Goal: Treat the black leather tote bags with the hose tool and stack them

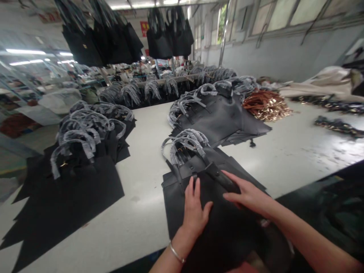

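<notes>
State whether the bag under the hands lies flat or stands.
Flat: the black bag lies spread on the white table, its wrapped handles reaching away.

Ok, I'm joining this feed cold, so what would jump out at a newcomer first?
The black handbags hanging overhead at the top of the view catch the eye first, above stacks of black leather bags with plastic-wrapped handles spread along the white work table. Nearest the camera, the left hand and right hand rest on a black bag. Off to the right lies a heap of tan straps with gold hardware.
</notes>
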Tool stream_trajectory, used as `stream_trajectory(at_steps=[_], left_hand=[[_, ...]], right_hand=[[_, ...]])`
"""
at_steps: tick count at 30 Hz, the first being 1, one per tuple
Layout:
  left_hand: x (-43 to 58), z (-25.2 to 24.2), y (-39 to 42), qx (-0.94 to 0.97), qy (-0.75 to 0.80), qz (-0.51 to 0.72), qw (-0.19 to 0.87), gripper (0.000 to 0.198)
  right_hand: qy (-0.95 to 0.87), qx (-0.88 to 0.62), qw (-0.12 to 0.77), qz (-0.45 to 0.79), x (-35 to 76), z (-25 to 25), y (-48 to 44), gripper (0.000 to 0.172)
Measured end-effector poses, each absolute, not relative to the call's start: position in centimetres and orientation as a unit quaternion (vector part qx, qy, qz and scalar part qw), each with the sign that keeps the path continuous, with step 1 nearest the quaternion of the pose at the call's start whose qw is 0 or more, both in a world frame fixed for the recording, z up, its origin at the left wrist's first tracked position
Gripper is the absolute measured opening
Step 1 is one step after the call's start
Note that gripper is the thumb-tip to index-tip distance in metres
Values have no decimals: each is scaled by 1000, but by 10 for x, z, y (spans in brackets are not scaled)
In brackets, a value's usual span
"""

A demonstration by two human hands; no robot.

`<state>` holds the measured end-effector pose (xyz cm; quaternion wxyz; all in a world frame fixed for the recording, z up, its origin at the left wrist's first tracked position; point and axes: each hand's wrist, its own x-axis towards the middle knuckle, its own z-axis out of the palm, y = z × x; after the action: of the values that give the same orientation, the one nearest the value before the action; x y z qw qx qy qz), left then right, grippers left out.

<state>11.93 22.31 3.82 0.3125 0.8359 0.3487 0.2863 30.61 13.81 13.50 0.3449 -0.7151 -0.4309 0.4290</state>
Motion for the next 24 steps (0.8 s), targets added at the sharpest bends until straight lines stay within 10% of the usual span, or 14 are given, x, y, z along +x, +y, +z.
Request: stream_trajectory(at_steps=[16, 24], left_hand=[[119, 47, 295, 882, 444, 157, -6, 50], [200, 49, 250, 984, 39, 144, 94, 25]], right_hand=[[-282, -765, 354, 457, 377, 117, 7, 94], [-264, -752, 375, 474, 360, 112, -3, 97]])
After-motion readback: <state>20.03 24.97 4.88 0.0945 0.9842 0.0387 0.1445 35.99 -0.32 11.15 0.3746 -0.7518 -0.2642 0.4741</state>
